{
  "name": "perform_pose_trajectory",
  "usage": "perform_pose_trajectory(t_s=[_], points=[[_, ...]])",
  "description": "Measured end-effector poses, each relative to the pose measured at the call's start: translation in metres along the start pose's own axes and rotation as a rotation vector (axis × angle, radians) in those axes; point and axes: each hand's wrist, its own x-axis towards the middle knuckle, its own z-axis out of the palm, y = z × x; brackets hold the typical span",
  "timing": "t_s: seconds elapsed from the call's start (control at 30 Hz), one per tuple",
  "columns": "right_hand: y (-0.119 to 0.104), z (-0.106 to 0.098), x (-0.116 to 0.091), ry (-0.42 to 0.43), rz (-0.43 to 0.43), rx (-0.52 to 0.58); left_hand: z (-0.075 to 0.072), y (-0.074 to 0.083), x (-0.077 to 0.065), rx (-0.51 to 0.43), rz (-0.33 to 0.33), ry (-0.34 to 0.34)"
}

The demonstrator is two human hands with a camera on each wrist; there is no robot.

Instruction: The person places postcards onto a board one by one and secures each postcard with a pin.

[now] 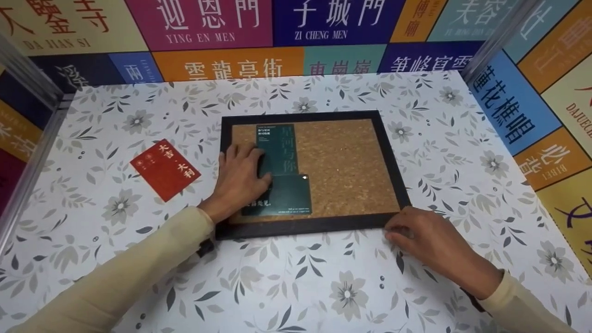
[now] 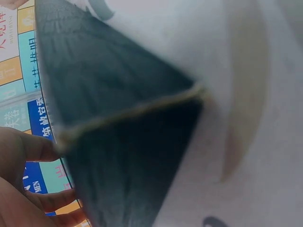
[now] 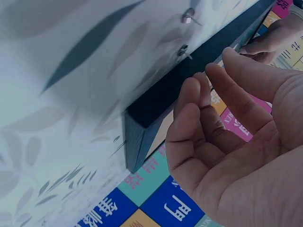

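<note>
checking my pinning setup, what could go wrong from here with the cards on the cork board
The left hand only presses flat on the two overlapping dark green cards; easing off might let them slide on the black-framed cork board.

The right hand just touches the frame's near corner, so the board could shift on the floral-patterned table.

The back wall carries coloured panels with lettering. The magenta panel (image 1: 199, 23) reads "迎恩門" over "YING EN MEN". The dark blue panel (image 1: 333, 21) reads "子城門" over "ZI CHENG MEN". The cream panel (image 1: 64, 25) at the left shows "DA JIAN SI" under large red characters. The red card (image 1: 165, 169) on the floral tablecloth (image 1: 323, 286) bears gold "大吉大利". The green cards' (image 1: 277, 150) print is too small to read.
</note>
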Motion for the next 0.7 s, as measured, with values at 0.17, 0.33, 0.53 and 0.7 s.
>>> perform_pose_trajectory(t_s=[0.17, 0.33, 0.53, 0.7], points=[[0.0038, 0.0046, -0.0043, 0.009, 0.028, -0.008, 0.0002, -0.0002, 0.0004, -0.009, -0.002, -0.007], [0.0058, 0.0071, -0.0071, 0.028, 0.044, 0.001, 0.0003, 0.0004, 0.0009, -0.010, -0.015, -0.026], [0.0071, 0.0069, -0.0077, 0.015, 0.062, -0.006, 0.0011, 0.0002, 0.0020, -0.010, -0.020, -0.026], [0.0075, 0.0075, -0.0064, 0.012, 0.054, -0.016, 0.0009, -0.0002, 0.0019, -0.006, -0.020, -0.024]])
